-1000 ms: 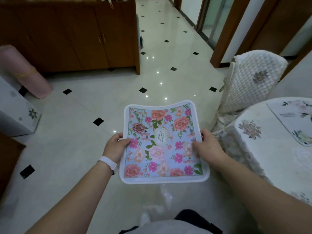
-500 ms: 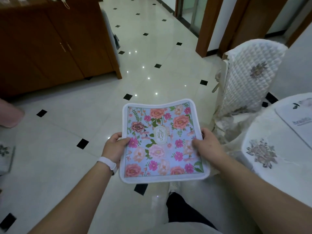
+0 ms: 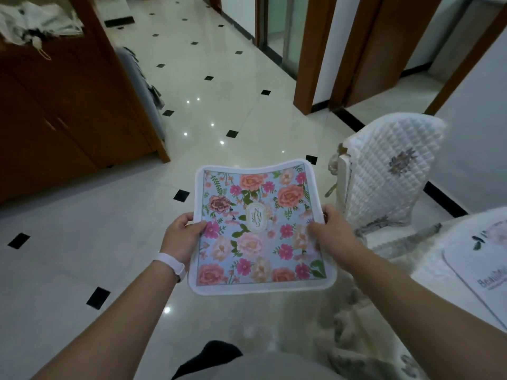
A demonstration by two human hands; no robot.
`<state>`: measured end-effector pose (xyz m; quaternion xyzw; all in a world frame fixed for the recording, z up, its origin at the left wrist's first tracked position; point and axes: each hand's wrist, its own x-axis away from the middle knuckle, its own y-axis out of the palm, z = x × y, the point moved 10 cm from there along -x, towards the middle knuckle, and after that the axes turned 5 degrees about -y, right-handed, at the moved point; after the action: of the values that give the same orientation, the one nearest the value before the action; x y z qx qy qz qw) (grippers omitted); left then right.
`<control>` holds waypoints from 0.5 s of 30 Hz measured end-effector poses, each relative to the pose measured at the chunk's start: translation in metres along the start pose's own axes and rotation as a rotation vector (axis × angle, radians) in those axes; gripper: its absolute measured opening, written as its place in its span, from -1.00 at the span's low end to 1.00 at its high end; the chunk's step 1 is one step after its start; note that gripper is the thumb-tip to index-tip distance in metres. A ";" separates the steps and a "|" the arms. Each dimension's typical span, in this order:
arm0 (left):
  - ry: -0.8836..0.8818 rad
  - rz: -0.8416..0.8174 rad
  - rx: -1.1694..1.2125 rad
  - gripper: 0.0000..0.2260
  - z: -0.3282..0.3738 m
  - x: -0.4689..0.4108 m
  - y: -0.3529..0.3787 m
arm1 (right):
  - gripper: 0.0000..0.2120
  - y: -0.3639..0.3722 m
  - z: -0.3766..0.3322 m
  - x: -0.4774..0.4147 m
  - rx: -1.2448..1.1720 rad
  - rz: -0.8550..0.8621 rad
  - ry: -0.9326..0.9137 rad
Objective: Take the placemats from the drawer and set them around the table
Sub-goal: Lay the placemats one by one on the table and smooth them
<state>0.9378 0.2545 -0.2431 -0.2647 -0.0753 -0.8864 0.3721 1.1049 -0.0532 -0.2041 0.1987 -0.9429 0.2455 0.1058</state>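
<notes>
A square floral placemat (image 3: 258,229) with a white border, pale blue ground and pink and orange flowers is held flat in front of me above the floor. My left hand (image 3: 182,234) grips its left edge, thumb on top. My right hand (image 3: 333,231) grips its right edge. A second, mostly white placemat (image 3: 477,267) lies on the table (image 3: 428,259) at the right edge of view; the table wears a white embroidered cloth.
A chair with a white quilted cover (image 3: 384,174) stands just right of the mat, against the table. A brown wooden cabinet (image 3: 55,105) fills the upper left. Glossy white floor tiles with black diamond insets (image 3: 181,194) run ahead towards wooden door frames (image 3: 310,50).
My view has swung left and forward: the cabinet and chair look closer, and the table has slid towards the right edge. Both hands keep the same hold on the floral placemat.
</notes>
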 end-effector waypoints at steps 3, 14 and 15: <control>0.008 -0.039 -0.014 -0.91 0.025 -0.043 0.019 | -0.87 -0.003 -0.012 -0.037 -0.037 0.044 0.014; -0.037 -0.241 -0.094 -0.89 0.108 -0.255 0.066 | -0.83 0.037 -0.053 -0.190 -0.051 0.178 0.148; -0.040 -0.267 -0.111 -0.87 0.122 -0.273 0.069 | -0.83 0.041 -0.063 -0.202 -0.062 0.192 0.151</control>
<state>1.1958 0.4154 -0.2873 -0.2903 -0.0680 -0.9253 0.2343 1.2758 0.0767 -0.2273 0.0851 -0.9540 0.2397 0.1588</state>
